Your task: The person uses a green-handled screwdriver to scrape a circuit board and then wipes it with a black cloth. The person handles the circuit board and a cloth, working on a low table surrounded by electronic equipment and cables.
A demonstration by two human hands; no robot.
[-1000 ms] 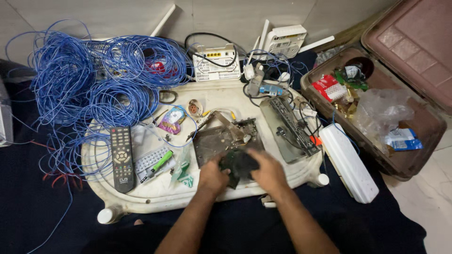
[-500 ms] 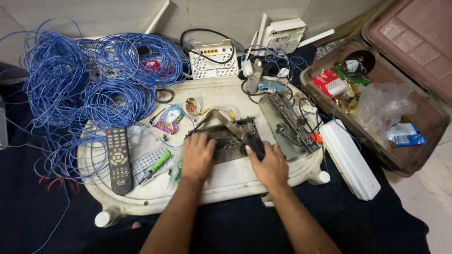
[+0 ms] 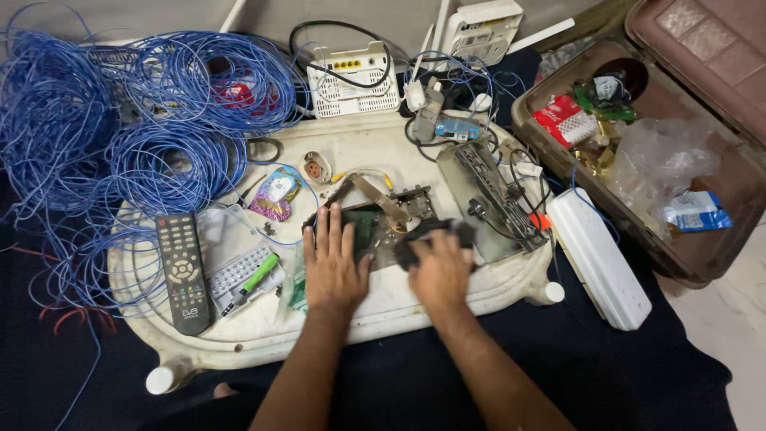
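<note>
Green circuit board [image 3: 369,231] lies under the flat, open left hand [image 3: 335,263]; right hand [image 3: 439,267] grips a dark cloth [image 3: 431,235].

Coils of blue wire [image 3: 120,120] fill my ten o'clock. A black remote [image 3: 182,270] lies at nine, a white router [image 3: 351,80] at twelve, an open brown suitcase [image 3: 718,144] at two, a white box [image 3: 598,257] at three.

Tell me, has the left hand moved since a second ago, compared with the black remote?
Yes. The left hand has drawn apart from the right hand and shifted left, toward the black remote, and now lies flat with fingers spread on the dismantled board.
</note>
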